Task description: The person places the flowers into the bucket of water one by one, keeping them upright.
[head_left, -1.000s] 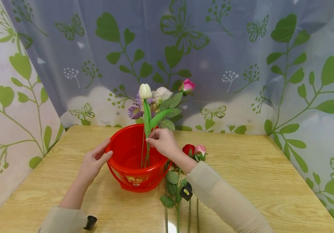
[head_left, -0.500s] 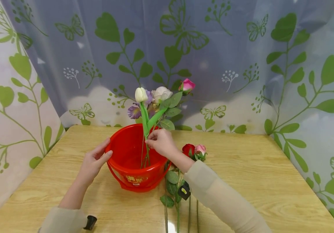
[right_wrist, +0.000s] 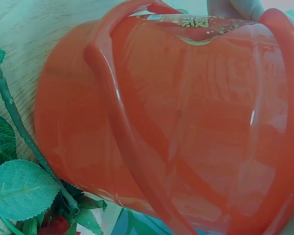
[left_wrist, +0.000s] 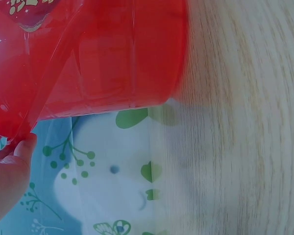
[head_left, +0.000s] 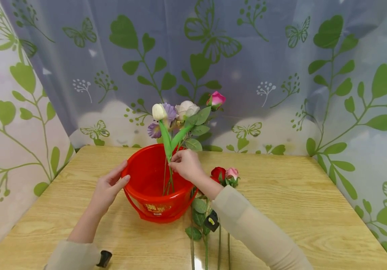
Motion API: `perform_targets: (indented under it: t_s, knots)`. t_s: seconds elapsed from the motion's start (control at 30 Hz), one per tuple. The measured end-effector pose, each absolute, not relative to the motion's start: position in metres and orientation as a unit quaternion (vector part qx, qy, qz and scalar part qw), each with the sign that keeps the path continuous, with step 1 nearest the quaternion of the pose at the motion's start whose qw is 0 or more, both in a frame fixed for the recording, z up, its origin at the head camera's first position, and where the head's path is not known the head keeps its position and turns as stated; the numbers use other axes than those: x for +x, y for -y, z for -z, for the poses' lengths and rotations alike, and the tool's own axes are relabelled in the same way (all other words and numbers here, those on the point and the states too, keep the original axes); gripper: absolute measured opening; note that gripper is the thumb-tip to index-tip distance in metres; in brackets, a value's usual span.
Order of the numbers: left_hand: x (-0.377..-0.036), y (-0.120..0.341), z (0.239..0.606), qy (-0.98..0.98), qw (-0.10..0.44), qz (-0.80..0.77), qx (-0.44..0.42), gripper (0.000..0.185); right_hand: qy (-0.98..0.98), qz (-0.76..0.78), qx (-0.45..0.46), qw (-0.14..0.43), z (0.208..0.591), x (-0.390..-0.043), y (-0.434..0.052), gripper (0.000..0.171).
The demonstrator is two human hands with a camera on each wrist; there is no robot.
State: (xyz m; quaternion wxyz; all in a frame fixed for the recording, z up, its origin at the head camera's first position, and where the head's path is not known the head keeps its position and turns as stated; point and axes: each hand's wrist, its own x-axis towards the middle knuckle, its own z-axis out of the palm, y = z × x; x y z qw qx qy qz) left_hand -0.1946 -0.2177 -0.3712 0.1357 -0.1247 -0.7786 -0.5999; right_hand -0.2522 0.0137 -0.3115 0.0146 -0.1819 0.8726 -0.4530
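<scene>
Red bucket (head_left: 156, 195) with upright flowers (head_left: 176, 120), right hand (head_left: 186, 165) on stems.

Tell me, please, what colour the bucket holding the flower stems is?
The bucket is red, with a gold printed label; the head view shows it best.

Head view looks down; both wrist views press near the red bucket (head_left: 153, 195).

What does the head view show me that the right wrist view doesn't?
Only the head view shows the flower heads standing in the red bucket, the white tulip whose stem the right hand pinches, the left hand on the rim, and the curtain. Only the right wrist view shows the bucket's handle up close, lying against the wall. Both show the bucket, the wooden table and the loose roses beside it.
</scene>
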Motion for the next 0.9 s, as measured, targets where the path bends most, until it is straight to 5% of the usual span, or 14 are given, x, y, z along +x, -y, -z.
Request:
perform_targets:
  t_s: [0.9]
  knots:
    - [-0.195, 0.22, 0.374, 0.774, 0.14, 0.603, -0.136, 0.049, -0.813, 0.558, -0.163, -0.026, 0.311, -0.23, -0.061, 0.015]
